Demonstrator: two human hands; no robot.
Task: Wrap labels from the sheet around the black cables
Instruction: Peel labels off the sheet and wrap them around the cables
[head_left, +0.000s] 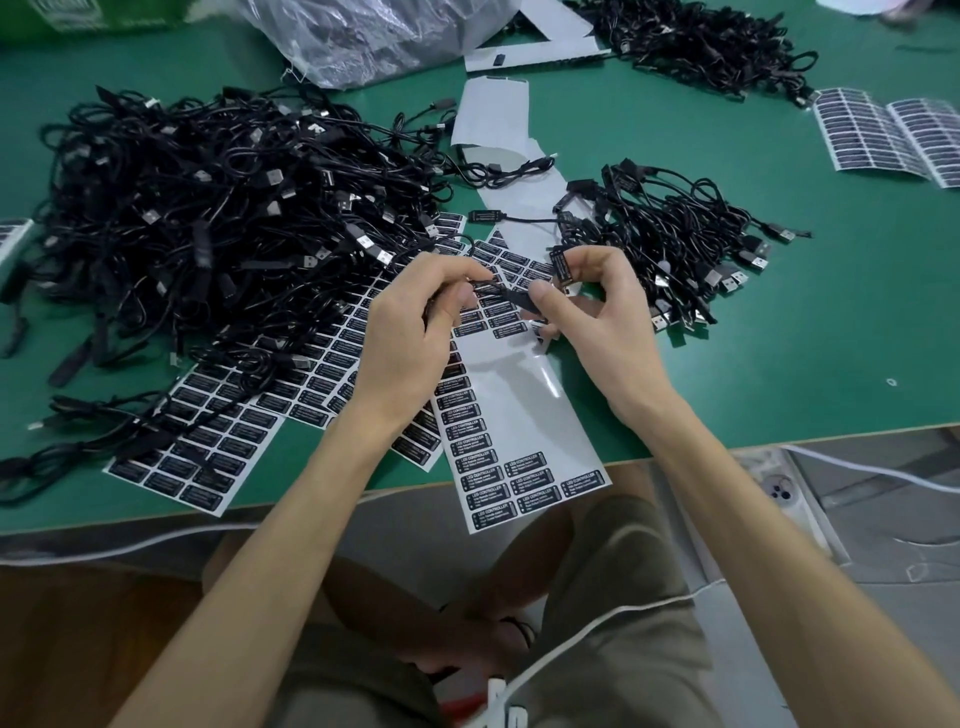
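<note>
left hand (415, 322) pinches cable (511, 297) | right hand (597, 322) pinches it too (label (561, 266) at fingertips)

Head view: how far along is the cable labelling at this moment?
Done: the front label sheet is partly bare, and a smaller cable bundle lies to the right, seemingly finished. In hand: left hand and right hand hold one black cable, the right also pinching a label. Left: the large cable heap and several full sheets.
</note>
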